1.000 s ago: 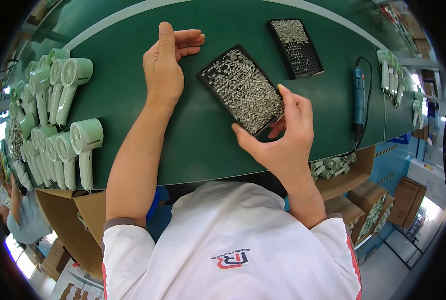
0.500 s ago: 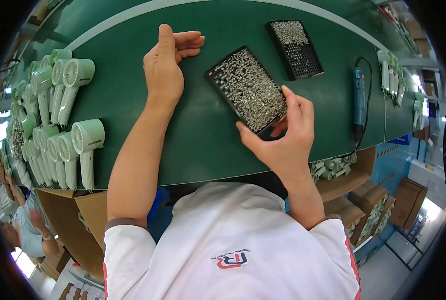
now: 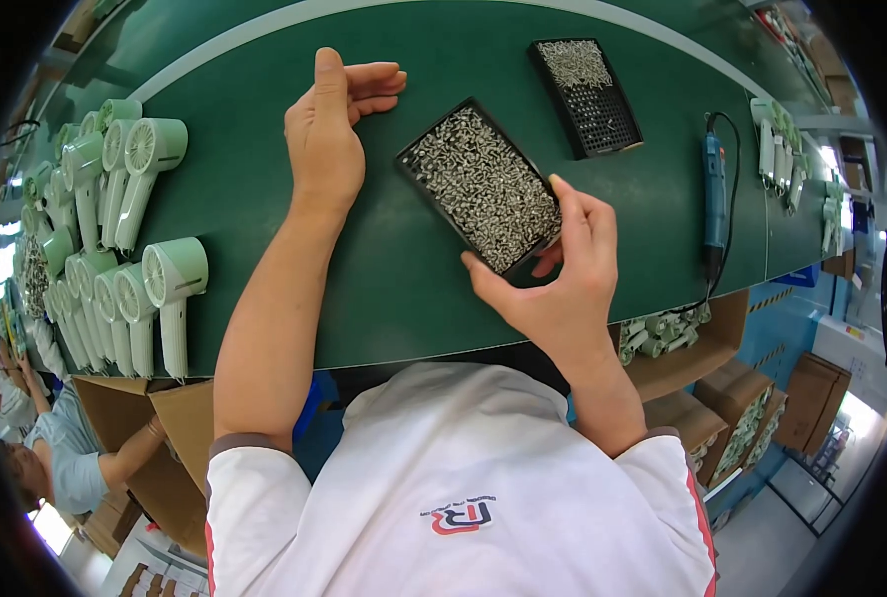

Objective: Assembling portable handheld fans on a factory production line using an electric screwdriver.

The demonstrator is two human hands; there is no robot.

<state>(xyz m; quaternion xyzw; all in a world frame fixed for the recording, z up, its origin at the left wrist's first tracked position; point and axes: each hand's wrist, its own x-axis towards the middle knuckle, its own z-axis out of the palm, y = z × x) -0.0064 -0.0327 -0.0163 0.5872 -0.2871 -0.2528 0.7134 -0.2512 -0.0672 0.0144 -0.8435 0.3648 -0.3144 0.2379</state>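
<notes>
Head view, subject: black screw tray (image 3: 483, 189) is lying tilted on the green tabletop (image 3: 264, 269), its near corner being gripped.
Tray contents: small silver screws are filling it loosely; judged to be heavy for its size and prone to spilling if tipped.
Tray body: thin, rigid-looking plastic; judged stiff but slippery at the rim.
Hold point: the near corner and the long side edges are looking safest, keeping the tray level.
Right hand (image 3: 563, 289): is grasping the tray's near corner, thumb on one edge, fingers on the other.
Left hand (image 3: 329, 129): is resting released on the tabletop, holding nothing, fingers curled, just left of the tray.
Second tray (image 3: 588, 95): is lying farther off, partly filled.
Electric screwdriver (image 3: 712, 189): is lying to the right.
Pale green handheld fans (image 3: 115, 249): are lying in rows at the left.
</notes>
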